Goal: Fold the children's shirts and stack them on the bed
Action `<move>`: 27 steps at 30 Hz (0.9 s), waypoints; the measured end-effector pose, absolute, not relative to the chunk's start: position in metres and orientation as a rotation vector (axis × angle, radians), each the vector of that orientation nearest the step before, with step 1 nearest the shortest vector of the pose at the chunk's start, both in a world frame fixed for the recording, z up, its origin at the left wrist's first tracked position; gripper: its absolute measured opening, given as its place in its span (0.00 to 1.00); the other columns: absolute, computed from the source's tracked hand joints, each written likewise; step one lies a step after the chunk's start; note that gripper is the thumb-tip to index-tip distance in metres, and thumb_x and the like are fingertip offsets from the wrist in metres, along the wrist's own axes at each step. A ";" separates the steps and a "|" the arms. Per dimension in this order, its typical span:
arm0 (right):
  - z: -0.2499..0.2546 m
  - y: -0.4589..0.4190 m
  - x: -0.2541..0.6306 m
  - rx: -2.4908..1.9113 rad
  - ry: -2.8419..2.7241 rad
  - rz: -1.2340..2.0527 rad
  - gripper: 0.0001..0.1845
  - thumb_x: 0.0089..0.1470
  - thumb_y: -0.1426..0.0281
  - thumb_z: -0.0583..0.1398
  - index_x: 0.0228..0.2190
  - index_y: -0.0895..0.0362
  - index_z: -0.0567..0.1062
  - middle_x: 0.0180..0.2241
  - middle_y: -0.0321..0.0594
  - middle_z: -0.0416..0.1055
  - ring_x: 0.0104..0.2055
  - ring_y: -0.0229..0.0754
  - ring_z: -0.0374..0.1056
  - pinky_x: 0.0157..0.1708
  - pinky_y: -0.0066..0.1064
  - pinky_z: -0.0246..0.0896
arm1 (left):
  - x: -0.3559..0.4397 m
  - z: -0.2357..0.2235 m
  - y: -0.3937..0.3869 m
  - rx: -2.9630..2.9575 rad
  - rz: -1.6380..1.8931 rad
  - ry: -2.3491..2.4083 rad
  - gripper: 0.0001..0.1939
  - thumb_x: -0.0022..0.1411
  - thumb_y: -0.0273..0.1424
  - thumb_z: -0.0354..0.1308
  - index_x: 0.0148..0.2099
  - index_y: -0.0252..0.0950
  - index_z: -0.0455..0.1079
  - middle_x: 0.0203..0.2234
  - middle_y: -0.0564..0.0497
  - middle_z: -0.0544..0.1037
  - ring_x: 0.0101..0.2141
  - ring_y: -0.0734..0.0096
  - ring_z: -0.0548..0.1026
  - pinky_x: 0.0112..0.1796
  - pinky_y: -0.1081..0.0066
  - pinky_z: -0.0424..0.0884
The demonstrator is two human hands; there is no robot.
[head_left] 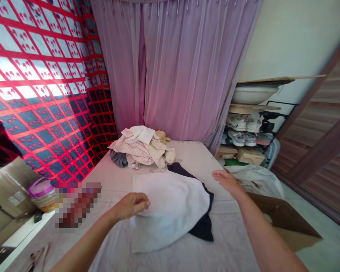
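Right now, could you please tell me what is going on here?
A person has both bare hands out over a pale covered surface, where a white cloth lies spread, with dark fabric showing from under its right side. The left hand is at the white cloth's left edge; whether it touches is hard to tell. The right hand is open, apart from the cloth, holding nothing. Farther back lies a loose heap of clothes.
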State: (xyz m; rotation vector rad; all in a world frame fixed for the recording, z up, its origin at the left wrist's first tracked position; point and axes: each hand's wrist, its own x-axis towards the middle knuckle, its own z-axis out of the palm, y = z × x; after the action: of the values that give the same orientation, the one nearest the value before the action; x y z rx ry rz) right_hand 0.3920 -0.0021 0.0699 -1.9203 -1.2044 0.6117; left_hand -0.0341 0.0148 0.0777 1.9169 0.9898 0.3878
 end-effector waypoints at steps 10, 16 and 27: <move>0.039 0.057 0.358 -2.057 -1.501 0.476 0.16 0.49 0.71 0.53 0.37 0.55 0.77 0.41 0.41 0.76 0.44 0.43 0.71 0.45 0.32 0.61 | -0.055 0.040 0.104 2.216 0.324 1.903 0.22 0.61 0.40 0.46 0.53 0.37 0.67 0.52 0.41 0.71 0.49 0.57 0.71 0.46 0.64 0.65; 0.029 0.109 0.333 -2.163 -1.558 0.415 0.19 0.53 0.66 0.53 0.45 0.55 0.74 0.46 0.47 0.73 0.48 0.47 0.69 0.47 0.36 0.60 | -0.047 0.033 0.128 2.232 0.164 1.917 0.21 0.57 0.43 0.52 0.48 0.37 0.71 0.45 0.40 0.75 0.45 0.53 0.73 0.43 0.61 0.66; 0.018 0.124 0.323 -2.211 -1.542 0.552 0.09 0.44 0.63 0.59 0.23 0.55 0.76 0.22 0.36 0.73 0.27 0.42 0.69 0.27 0.29 0.58 | -0.042 0.026 0.135 2.206 0.238 1.829 0.08 0.59 0.31 0.48 0.39 0.39 0.66 0.31 0.51 0.76 0.32 0.68 0.73 0.30 0.73 0.62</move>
State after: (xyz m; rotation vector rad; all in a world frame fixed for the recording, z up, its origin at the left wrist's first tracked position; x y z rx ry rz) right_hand 0.3234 0.1244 0.0179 -2.2107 -1.5423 0.5523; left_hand -0.0416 0.1350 0.0261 2.2060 1.8286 0.2379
